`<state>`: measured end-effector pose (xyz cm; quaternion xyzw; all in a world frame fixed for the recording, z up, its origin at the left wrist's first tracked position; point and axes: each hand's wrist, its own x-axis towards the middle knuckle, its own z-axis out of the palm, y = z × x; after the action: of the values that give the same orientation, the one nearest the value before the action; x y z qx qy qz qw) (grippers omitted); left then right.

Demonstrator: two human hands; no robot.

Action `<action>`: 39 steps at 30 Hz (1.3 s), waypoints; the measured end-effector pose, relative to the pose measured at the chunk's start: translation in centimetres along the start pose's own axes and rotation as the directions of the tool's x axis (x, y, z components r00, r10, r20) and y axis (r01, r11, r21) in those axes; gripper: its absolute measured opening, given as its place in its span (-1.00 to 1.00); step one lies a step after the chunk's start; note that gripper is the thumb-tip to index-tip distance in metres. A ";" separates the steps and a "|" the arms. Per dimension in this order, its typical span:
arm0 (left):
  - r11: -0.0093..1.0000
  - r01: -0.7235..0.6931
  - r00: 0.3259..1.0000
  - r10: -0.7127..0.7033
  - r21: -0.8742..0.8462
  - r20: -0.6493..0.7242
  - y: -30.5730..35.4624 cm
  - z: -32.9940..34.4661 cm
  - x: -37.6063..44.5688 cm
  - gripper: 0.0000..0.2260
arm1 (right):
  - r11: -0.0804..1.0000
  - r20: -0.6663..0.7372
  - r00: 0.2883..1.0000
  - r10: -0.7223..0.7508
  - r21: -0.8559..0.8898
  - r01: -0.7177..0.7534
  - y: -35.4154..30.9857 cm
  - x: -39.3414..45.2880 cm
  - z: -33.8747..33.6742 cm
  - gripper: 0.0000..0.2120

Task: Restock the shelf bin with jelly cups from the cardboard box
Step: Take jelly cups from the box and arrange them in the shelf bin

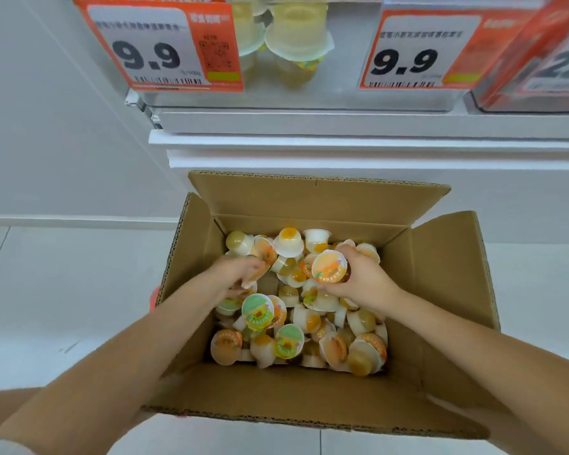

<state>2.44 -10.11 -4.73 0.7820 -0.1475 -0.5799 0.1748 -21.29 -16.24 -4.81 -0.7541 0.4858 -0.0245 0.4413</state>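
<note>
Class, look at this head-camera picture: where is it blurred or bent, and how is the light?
Head view: the left hand is smeared by motion blur, the right hand gripping an orange-lidded jelly cup is sharper; the price tags are soft; wide-angle distortion bows the shelf edge; the light is even, with soft shadow inside the cardboard box.

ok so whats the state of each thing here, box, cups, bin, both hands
cardboard box: flaps open, on the floor, partly filled
jelly cups: loose, jumbled in the box, lids sealed
shelf bin: clear-fronted, a few cups inside
left hand: down among the cups, blurred, grip unclear
right hand: grips an orange-lidded cup
price tags: clipped on the bin front, reading 9.9
</note>
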 end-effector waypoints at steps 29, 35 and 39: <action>0.662 -0.083 0.739 0.542 -0.744 0.400 11.3 -1.6 -24.6 -0.62 | 0.846 -0.230 0.864 -0.449 0.203 0.493 -18.9 -8.7 -14.2 -0.41; 0.775 -0.342 0.761 0.560 -0.532 0.326 13.4 -3.4 -25.7 -0.50 | 0.863 -0.440 0.818 -0.370 0.163 0.478 -22.0 -9.2 -18.1 -0.54; 0.675 -0.712 0.630 0.736 0.195 -0.249 16.0 -7.3 -23.6 -0.76 | 0.966 -0.576 0.775 -0.259 -0.147 0.213 -24.9 -3.9 -25.2 -0.66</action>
<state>2.31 -13.51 24.49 0.7428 -0.4422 -0.3257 0.3828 -17.41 -26.02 29.25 -0.7793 0.5011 -0.2950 0.2336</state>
